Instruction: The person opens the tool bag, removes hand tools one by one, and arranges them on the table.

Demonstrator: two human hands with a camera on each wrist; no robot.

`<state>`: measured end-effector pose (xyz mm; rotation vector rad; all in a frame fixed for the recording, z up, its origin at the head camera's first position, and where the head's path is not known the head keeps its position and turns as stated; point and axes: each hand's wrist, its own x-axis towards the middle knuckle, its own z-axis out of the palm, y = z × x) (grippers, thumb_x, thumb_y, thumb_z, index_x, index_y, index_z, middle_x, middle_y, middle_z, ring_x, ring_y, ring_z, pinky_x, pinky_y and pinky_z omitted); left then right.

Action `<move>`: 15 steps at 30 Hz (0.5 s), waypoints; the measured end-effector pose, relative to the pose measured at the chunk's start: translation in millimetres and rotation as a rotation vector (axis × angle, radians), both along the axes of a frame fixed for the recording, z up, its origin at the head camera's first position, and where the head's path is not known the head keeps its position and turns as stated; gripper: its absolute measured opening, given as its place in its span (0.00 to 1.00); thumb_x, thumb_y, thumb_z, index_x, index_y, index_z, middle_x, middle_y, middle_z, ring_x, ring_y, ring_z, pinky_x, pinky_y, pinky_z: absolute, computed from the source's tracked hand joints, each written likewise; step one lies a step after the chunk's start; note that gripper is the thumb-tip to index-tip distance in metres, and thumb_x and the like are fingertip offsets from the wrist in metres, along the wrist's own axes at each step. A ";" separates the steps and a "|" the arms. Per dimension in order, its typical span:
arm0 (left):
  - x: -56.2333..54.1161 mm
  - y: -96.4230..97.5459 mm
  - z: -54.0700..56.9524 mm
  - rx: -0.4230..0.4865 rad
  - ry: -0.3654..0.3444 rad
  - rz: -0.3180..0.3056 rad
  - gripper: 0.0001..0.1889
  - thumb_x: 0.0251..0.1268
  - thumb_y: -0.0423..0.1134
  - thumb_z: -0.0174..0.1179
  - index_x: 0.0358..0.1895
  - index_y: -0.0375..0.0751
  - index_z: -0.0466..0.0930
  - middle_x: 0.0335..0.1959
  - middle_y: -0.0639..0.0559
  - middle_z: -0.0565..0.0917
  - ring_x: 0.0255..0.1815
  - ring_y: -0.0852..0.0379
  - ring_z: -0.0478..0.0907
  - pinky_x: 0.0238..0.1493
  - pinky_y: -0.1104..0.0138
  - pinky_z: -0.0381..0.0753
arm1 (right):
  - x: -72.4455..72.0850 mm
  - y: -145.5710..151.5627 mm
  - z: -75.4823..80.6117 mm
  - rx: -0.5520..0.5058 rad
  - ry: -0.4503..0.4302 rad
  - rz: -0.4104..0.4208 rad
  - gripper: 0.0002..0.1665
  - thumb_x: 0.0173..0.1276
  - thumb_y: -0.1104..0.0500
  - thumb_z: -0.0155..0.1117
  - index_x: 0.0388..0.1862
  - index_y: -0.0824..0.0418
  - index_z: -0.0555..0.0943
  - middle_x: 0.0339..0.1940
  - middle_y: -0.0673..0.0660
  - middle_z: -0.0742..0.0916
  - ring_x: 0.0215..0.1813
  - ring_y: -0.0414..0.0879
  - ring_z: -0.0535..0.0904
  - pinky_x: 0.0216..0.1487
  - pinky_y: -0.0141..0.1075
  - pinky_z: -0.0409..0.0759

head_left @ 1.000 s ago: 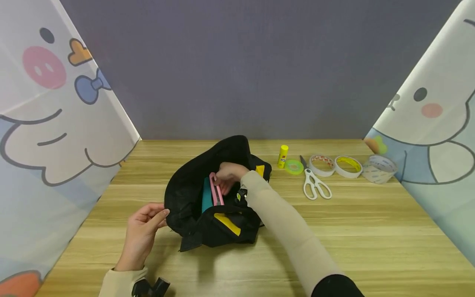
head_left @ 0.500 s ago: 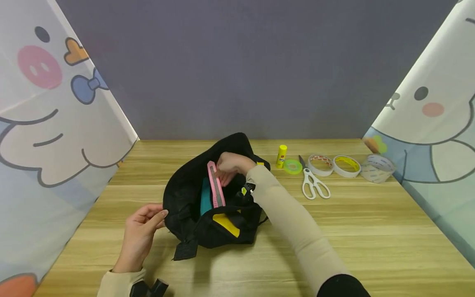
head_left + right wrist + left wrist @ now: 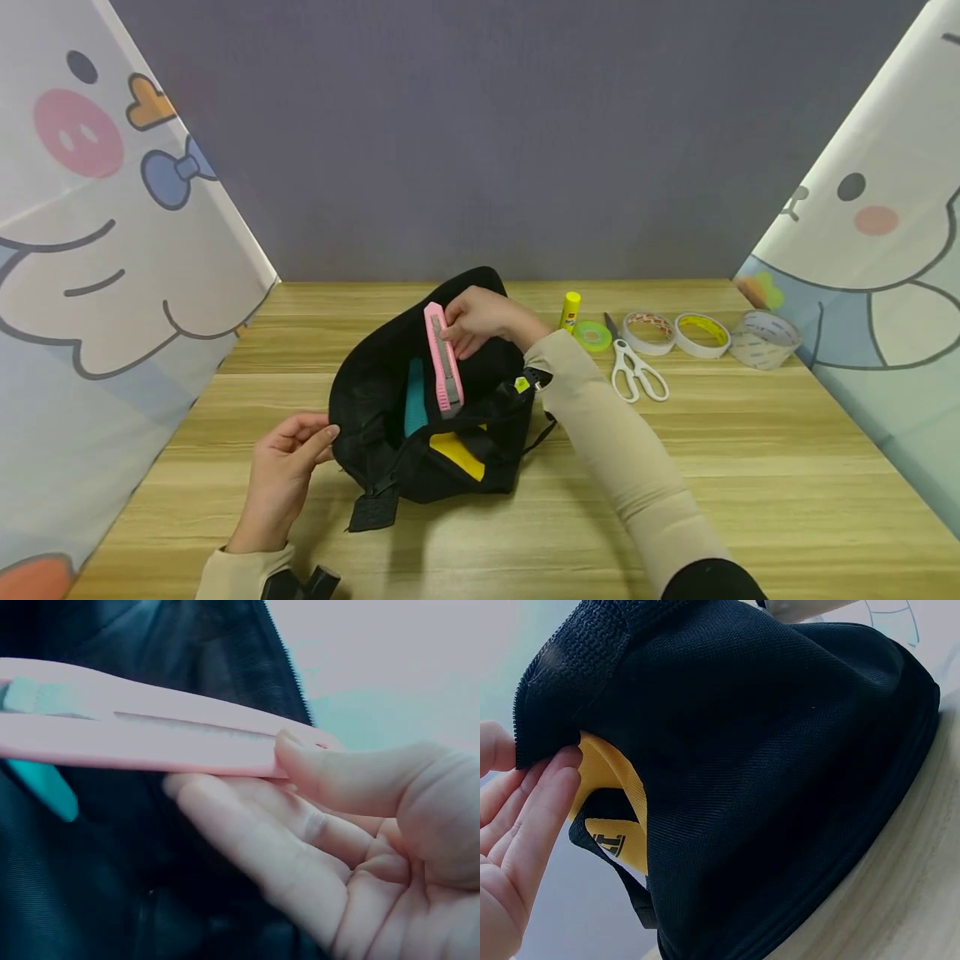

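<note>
A black zippered tool bag (image 3: pixel 375 367) with yellow patches gapes open on the wooden table. My left hand (image 3: pixel 288 467) pinches the bag's left rim between thumb and fingers; the left wrist view shows those fingers (image 3: pixel 544 795) at the zipper edge. Over the bag's mouth, my right hand (image 3: pixel 483 321) pinches a pink utility knife (image 3: pixel 444 358) near its upper end. The knife (image 3: pixel 187 735) tilts, its grey slider at the end away from the thumb, and its lower end overlaps the bag's opening. A teal object (image 3: pixel 416 396) lies inside the bag, partly hidden.
Along the back right stand a yellow glue stick (image 3: pixel 571 311), a green tape roll (image 3: pixel 592 336), white-handled scissors (image 3: pixel 633 371), two white-edged tape rolls (image 3: pixel 648 333) and a wide clear tape roll (image 3: pixel 765 340). A grey wall (image 3: pixel 480 142) rises behind the table.
My right hand has raised the pink utility knife from inside the bag, up and slightly right. My left hand stays on the rim, and the bag's near flap has sagged a little.
</note>
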<state>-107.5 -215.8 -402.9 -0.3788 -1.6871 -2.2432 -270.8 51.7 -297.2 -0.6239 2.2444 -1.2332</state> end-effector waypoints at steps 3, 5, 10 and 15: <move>0.6 -0.2 -0.5 0.007 -0.001 -0.001 0.18 0.63 0.11 0.51 0.37 0.34 0.86 0.31 0.50 0.87 0.29 0.61 0.83 0.28 0.71 0.85 | 1.1 5.7 3.3 -0.048 0.009 -0.025 0.05 0.70 0.68 0.64 0.35 0.71 0.81 0.27 0.61 0.87 0.28 0.48 0.87 0.41 0.47 0.87; 0.9 -0.4 -0.7 0.008 -0.005 0.001 0.18 0.63 0.11 0.51 0.37 0.34 0.86 0.31 0.50 0.87 0.29 0.61 0.83 0.28 0.71 0.85 | 2.1 9.5 4.9 -0.084 -0.001 -0.047 0.05 0.70 0.69 0.63 0.37 0.72 0.81 0.27 0.61 0.87 0.28 0.49 0.86 0.42 0.49 0.87; 0.0 -0.7 -0.7 0.005 -0.015 0.009 0.17 0.63 0.12 0.52 0.37 0.34 0.86 0.31 0.50 0.87 0.30 0.61 0.83 0.28 0.71 0.85 | 6.3 17.4 10.2 -0.157 0.000 -0.091 0.06 0.71 0.69 0.62 0.41 0.74 0.81 0.28 0.61 0.86 0.28 0.48 0.85 0.43 0.51 0.86; -2.2 -1.3 -1.1 0.024 0.013 -0.015 0.19 0.62 0.10 0.50 0.38 0.34 0.86 0.31 0.50 0.87 0.29 0.61 0.83 0.28 0.71 0.85 | 11.7 26.3 16.8 -0.189 0.049 -0.132 0.09 0.73 0.67 0.60 0.44 0.74 0.81 0.30 0.61 0.86 0.28 0.47 0.85 0.42 0.48 0.87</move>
